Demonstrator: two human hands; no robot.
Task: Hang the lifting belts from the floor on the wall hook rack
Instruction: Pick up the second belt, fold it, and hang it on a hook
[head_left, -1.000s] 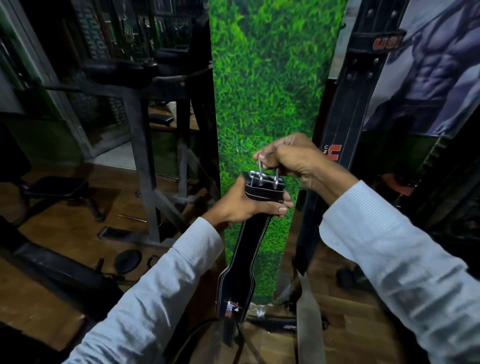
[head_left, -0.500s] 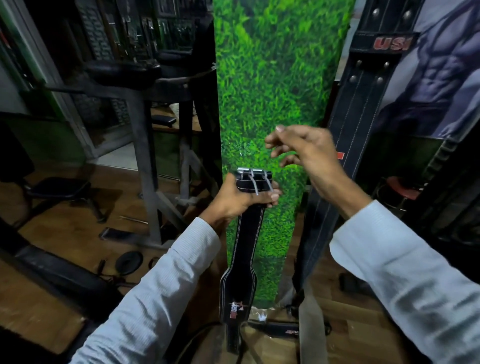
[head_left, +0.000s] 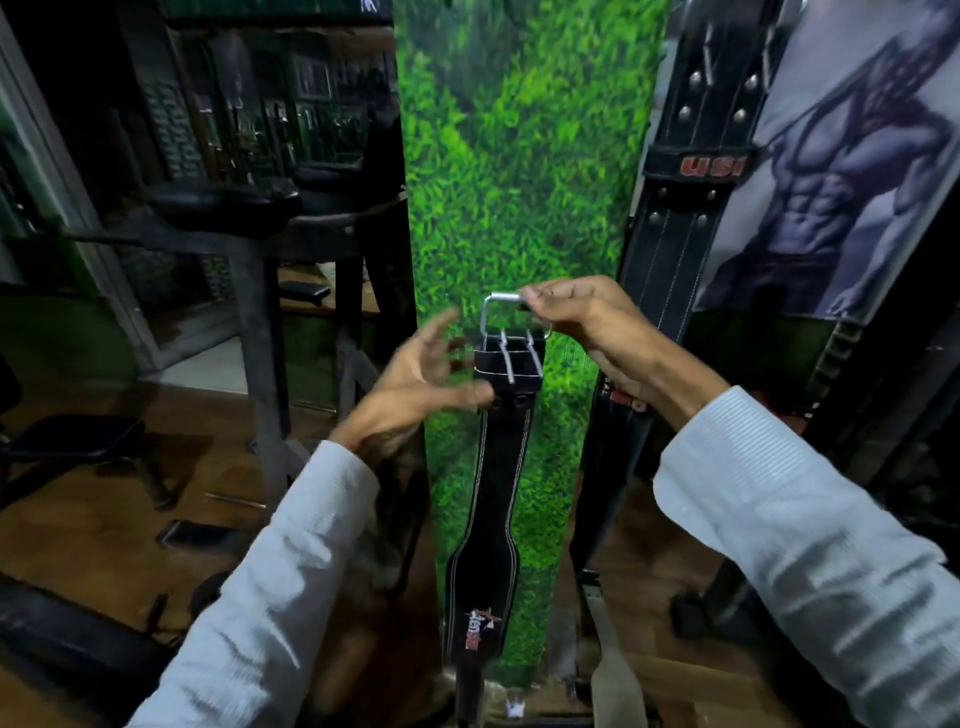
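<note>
My right hand (head_left: 582, 322) pinches the steel buckle (head_left: 506, 325) of the black belt (head_left: 501, 467), which dangles before the green grass panel (head_left: 519, 171). My left hand (head_left: 415, 384) is spread loose beside it, thumb near the strap. Another belt (head_left: 680, 208) hangs just right.

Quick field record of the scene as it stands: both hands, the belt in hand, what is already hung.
left hand: fingers spread, blurred, beside the belt's top end, gripping nothing
right hand: fingers pinch the silver metal buckle frame
black leather lifting belt: hangs straight down from the buckle, before the green grass-print panel
black studded belt with red lettering: already hangs to the right
hook rack: out of view
</note>
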